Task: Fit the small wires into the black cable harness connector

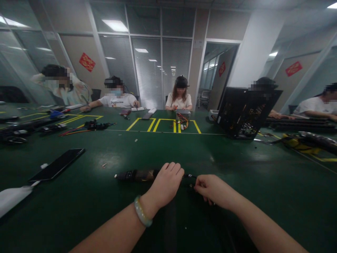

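Observation:
A dark electric screwdriver (pixel 142 175) lies along the green table, its bit end pointing left. Around its rear part my left hand (pixel 170 181) is closed, palm down, hiding that section. A thin black cable (pixel 193 176) comes out of the tool's right end. My right hand (pixel 214 189) pinches this cable just beyond the tool, fingers curled. Below the cable, by the right fingertips, a small shiny piece (pixel 191 185) shows; I cannot tell what it is.
To the left lie a black phone (pixel 59 164) and a white object (pixel 15 197). Bundled cables (pixel 92 125) sit farther back. A black computer case (pixel 244 112) stands at the back right. Several people sit across the table, one behind a power supply (pixel 183 113).

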Tool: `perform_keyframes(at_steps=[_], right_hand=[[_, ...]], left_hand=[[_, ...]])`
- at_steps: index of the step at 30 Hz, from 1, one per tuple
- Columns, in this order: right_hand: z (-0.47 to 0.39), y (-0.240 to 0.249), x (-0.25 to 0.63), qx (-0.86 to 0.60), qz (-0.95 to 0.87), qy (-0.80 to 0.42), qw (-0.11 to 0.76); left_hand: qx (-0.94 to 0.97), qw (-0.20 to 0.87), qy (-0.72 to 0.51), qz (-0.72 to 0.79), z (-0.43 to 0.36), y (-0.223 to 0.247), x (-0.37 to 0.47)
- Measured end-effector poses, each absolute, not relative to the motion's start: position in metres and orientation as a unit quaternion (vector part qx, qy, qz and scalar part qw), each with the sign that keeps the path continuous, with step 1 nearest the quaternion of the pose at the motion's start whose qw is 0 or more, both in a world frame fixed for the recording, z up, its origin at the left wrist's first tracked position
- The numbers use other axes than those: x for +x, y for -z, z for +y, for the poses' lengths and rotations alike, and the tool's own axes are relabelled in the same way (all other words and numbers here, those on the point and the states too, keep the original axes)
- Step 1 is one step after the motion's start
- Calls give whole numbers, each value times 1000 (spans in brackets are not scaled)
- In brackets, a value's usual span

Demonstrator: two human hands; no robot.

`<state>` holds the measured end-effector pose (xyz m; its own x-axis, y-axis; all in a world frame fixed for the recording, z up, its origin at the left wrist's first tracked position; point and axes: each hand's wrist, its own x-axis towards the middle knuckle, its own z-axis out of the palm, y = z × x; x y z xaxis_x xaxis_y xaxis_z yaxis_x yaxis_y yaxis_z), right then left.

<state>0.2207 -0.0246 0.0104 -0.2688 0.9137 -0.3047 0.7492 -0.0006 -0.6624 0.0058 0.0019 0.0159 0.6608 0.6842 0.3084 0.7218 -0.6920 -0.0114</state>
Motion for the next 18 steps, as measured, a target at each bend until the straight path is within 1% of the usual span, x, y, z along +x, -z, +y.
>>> perform_keyframes(at_steps=[4, 6, 10, 18], right_hand=[[-23, -6, 220, -590, -705, -368, 142], [-22, -4, 218, -577, -704, -384, 155], [-20, -3, 214, -555, -693, -423, 182], [-20, 1, 209, -573, -692, -378, 223]], left_hand=[[-914, 22, 153, -375, 0, -20, 0], [-915, 5, 160, -369, 0, -20, -1], [-913, 5, 174, -370, 0, -17, 0], [-909, -40, 207, -361, -1, -10, 0]])
